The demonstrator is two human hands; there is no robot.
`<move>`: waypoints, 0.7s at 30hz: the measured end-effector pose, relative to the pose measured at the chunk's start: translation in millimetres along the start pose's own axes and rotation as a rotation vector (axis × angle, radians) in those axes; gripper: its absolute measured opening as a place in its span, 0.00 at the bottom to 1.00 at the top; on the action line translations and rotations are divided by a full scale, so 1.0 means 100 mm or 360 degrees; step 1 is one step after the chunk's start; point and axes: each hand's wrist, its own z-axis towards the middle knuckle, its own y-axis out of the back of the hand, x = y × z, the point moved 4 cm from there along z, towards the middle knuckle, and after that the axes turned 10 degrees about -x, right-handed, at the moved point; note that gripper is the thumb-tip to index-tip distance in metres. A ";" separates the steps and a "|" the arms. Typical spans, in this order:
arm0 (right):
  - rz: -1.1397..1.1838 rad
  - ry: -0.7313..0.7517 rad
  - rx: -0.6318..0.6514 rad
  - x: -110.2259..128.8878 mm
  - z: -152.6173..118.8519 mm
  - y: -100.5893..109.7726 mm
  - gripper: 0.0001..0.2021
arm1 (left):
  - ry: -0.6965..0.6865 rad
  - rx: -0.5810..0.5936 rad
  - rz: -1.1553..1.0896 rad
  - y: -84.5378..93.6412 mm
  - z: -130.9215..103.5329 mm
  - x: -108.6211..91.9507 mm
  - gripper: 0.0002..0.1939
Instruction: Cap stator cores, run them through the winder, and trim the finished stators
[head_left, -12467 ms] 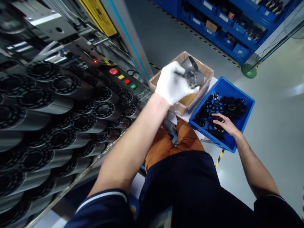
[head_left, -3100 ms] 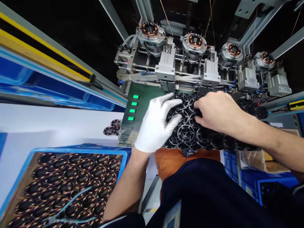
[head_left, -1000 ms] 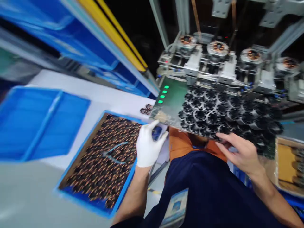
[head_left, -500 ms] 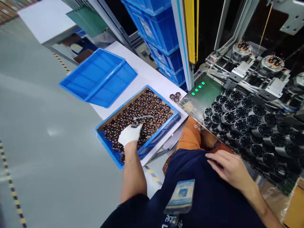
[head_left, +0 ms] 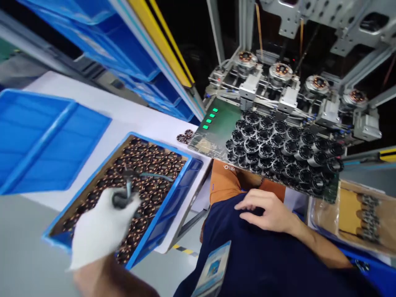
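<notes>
My left hand (head_left: 103, 220), in a white glove with dark patches at the fingers, is closed over the blue bin on the left. Its fingers grip a small tool like cutting pliers (head_left: 156, 176), with a dark head and thin grey-blue handles; blur hides the detail. Beneath it lie rows of copper-wound motor stators (head_left: 151, 154), filling the blue bin (head_left: 163, 218). My bare right hand (head_left: 262, 208) is held in front of my dark shirt, thumb apart from the loosely bent fingers, nothing in it.
Black ring-shaped parts (head_left: 266, 136) stand massed on a green machine table (head_left: 221, 132), below several winding stations (head_left: 280, 74). Loose stators (head_left: 185, 136) lie at the white table's corner. A second blue bin (head_left: 37, 140) sits left; stacked blue crates (head_left: 123, 41) rise behind. A carton (head_left: 349, 210) is right.
My view has swung right and closer. My left hand has risen off the stators toward me with the tool in it. The right hand stays by my shirt.
</notes>
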 end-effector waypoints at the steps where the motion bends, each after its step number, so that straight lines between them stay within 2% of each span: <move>1: 0.0091 -0.0018 -0.0059 0.02 0.07 -0.05 0.16 | 0.0144 -0.0037 0.0199 0.03 -0.08 -0.16 0.18; 3: 0.0193 -0.0030 -0.0181 0.04 0.21 -0.17 0.35 | -0.0015 0.0068 0.0076 -0.08 -0.28 -0.64 0.20; 5: 0.0197 -0.0065 -0.0257 0.02 0.30 -0.30 0.54 | -0.0238 0.0246 -0.0208 -0.34 -0.54 -1.12 0.19; 6: 0.0212 -0.0113 -0.0262 0.00 0.31 -0.36 0.59 | -0.0315 0.0360 -0.0348 -0.50 -0.69 -1.33 0.17; 9: 0.0338 -0.0335 -0.0266 -0.09 0.16 -0.38 0.67 | -0.0378 0.0715 -0.0767 -1.01 -1.10 -1.84 0.13; 11: 0.0399 -0.0455 -0.0244 -0.11 -0.06 -0.22 0.67 | -0.0454 0.1016 -0.0988 -1.27 -1.28 -2.03 0.13; 13: 0.0379 -0.0536 -0.0197 -0.07 -0.28 0.13 0.58 | -0.0616 0.1344 -0.0983 -1.47 -1.32 -2.04 0.16; 15: 0.0177 -0.0588 -0.0184 0.03 -0.45 0.62 0.46 | -0.0720 0.1507 -0.0674 -1.67 -1.17 -1.85 0.16; 16: -0.0018 -0.0594 -0.0209 0.09 -0.50 0.91 0.41 | -0.0710 0.1490 -0.0462 -1.79 -1.01 -1.70 0.15; 18: -0.0444 -0.0544 -0.0253 0.24 -0.52 1.46 0.35 | -0.0604 0.1327 -0.0082 -2.05 -0.57 -1.39 0.12; 21: -0.1022 -0.0510 -0.0352 0.39 -0.41 2.09 0.21 | -0.0491 0.1087 0.0181 -2.42 0.13 -1.17 0.10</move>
